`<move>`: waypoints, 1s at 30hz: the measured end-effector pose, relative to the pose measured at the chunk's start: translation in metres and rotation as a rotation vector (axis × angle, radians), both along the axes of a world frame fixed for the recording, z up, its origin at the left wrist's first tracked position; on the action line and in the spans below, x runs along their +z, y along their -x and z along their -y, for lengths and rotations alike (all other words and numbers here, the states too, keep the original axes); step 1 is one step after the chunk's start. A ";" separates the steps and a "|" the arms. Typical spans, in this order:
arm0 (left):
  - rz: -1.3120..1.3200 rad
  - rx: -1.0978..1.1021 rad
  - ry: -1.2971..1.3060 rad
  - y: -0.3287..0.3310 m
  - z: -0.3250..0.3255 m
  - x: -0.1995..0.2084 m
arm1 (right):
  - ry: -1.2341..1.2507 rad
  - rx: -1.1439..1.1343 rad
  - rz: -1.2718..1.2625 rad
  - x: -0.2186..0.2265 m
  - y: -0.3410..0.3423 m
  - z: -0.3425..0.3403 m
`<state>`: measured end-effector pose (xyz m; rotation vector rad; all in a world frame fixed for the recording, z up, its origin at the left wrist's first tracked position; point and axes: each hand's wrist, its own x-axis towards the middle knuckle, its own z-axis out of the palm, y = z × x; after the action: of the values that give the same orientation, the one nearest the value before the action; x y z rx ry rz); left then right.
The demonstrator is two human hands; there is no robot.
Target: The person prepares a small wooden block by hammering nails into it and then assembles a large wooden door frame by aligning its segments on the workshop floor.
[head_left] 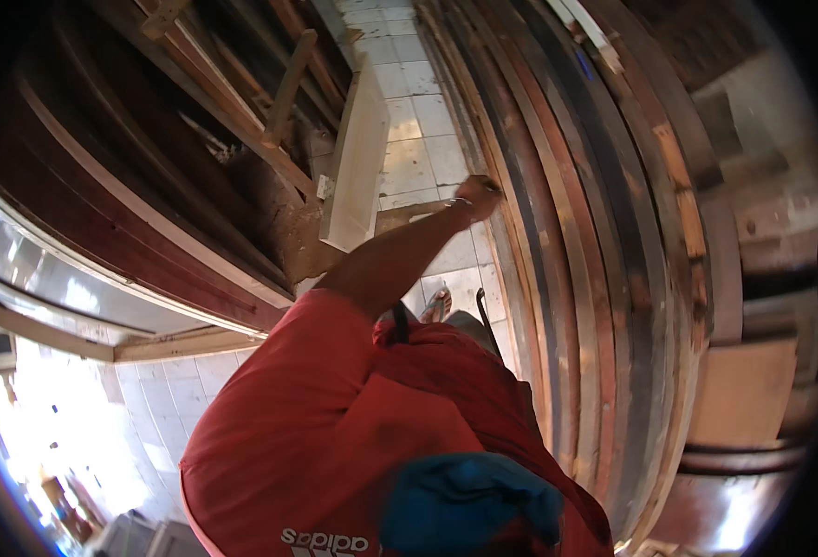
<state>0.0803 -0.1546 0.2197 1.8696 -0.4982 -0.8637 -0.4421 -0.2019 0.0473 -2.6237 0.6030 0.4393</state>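
Note:
My left hand (479, 197) reaches forward at mid-picture, a bracelet or watch band on its wrist. Its fingers are curled closed, and what they hold, if anything, cannot be made out. Close to its right side run long wooden boards (567, 213), standing on edge in a packed row. My right hand does not show. A blue cloth (465, 501) lies blurred against my red shirt (335, 418). Beyond the shirt a thin dark rod with a bent top (485, 316) sticks up beside my foot (439, 303).
A pale panel (358, 153) leans on edge left of the tiled floor strip (418, 121). More timber and a wooden frame (288, 93) crowd the left, near a long dark red board (130, 223). At the right stands a brown box-like panel (743, 395).

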 end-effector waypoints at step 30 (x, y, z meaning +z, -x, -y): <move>-0.247 1.414 -0.646 -0.184 -0.190 -0.325 | 0.316 1.151 -0.104 0.236 -0.882 0.107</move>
<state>0.2639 0.0353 -0.1049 1.9916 1.2892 -0.2169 0.4403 -0.3092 0.2832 -3.0103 -0.9766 0.8383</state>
